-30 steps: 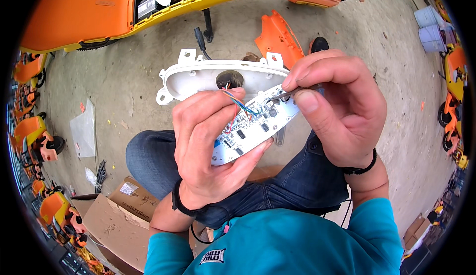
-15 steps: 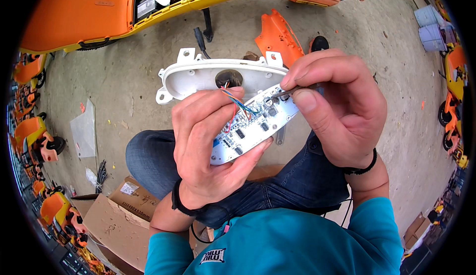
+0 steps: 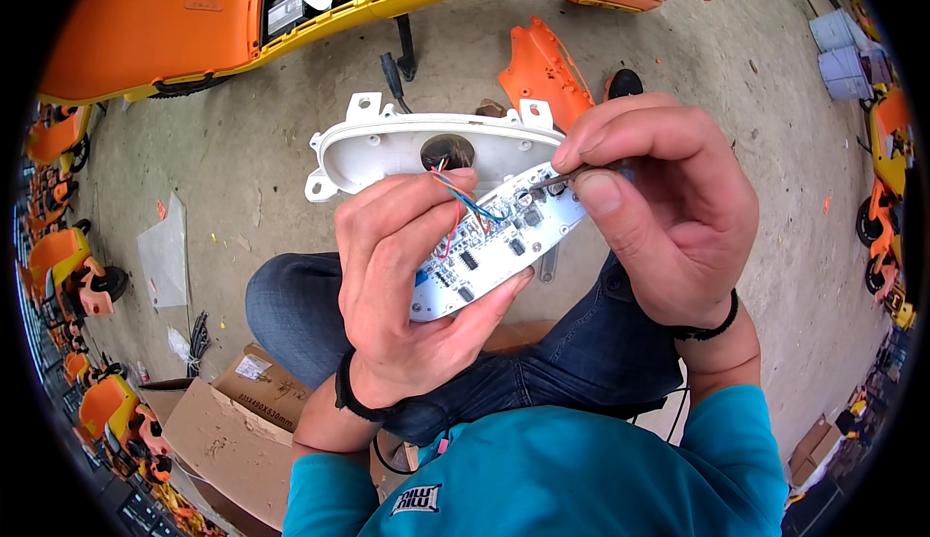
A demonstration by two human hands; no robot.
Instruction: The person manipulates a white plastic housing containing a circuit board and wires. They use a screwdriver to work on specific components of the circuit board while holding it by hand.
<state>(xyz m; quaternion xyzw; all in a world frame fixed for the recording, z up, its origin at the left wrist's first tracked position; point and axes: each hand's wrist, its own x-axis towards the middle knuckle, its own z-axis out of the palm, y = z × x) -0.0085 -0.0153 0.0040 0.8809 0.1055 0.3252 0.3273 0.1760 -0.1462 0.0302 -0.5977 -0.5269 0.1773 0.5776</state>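
My left hand [image 3: 407,285] is wrapped round a white circuit board [image 3: 499,258], thumb along its near edge, fingers over its left end. Thin coloured wires [image 3: 463,200] run from the board toward a round dark opening in a white oval housing [image 3: 373,156] just beyond. My right hand [image 3: 668,203] pinches a thin dark pointed tool [image 3: 564,183] between thumb and fingers. The tool's tip rests at or just over the small parts near the board's far edge; whether it touches cannot be made out. Its other end is hidden by the hand.
A yellow and orange scooter [image 3: 417,0] with an exposed compartment stands at the far side. On the concrete floor lie an orange panel [image 3: 547,72], a cable plug [image 3: 390,72] and a clear plastic sheet [image 3: 165,256]. An opened cardboard box [image 3: 228,430] sits by my left elbow.
The tool's tip has shifted very slightly over the board, with a small move of my right hand. My left hand and the board stay almost still.
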